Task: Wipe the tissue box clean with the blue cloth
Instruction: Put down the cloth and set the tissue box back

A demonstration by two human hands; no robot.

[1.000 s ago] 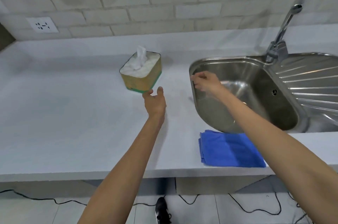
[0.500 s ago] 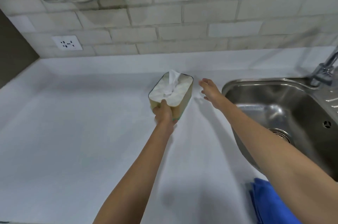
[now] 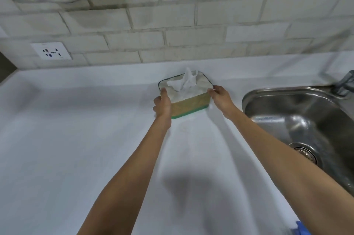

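The tissue box (image 3: 188,105) has tan sides, a green base band and a white top with a tissue sticking up. It sits on the white counter (image 3: 76,148) near the back wall. My left hand (image 3: 162,105) grips its left end and my right hand (image 3: 219,97) grips its right end. Whether the box rests on the counter or is slightly lifted I cannot tell. Only a corner of the blue cloth (image 3: 302,230) shows, at the bottom right edge, away from both hands.
A steel sink (image 3: 306,123) lies to the right of the box, with part of the tap (image 3: 346,81) at the right edge. A wall socket (image 3: 50,50) sits on the tiled wall at left. A metal fixture hangs top left.
My right hand moved from beside the box onto its right end; my left hand shifted to its left end. The box has turned broadside to me. The view tilted up, so the cloth nearly left the frame.
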